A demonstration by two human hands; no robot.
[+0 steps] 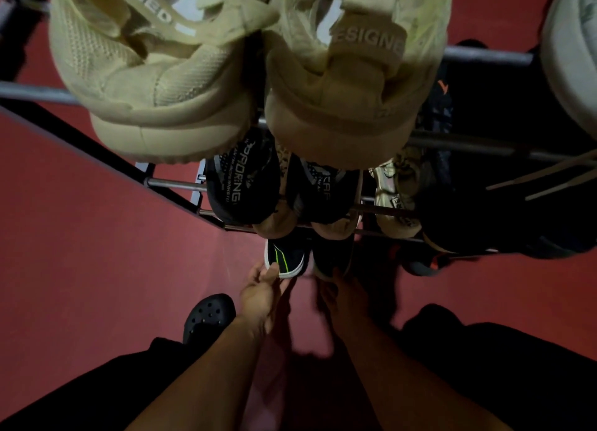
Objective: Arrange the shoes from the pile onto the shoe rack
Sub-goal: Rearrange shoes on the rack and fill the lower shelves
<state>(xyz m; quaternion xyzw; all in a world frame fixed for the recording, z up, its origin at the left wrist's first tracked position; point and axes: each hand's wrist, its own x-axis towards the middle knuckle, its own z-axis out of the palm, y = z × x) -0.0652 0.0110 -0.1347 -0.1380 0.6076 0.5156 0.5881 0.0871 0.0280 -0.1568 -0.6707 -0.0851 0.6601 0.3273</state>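
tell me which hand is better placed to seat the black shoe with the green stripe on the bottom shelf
Left. The left hand already touches the heel of the green-striped black shoe; the right hand is at the neighbouring dark shoe.
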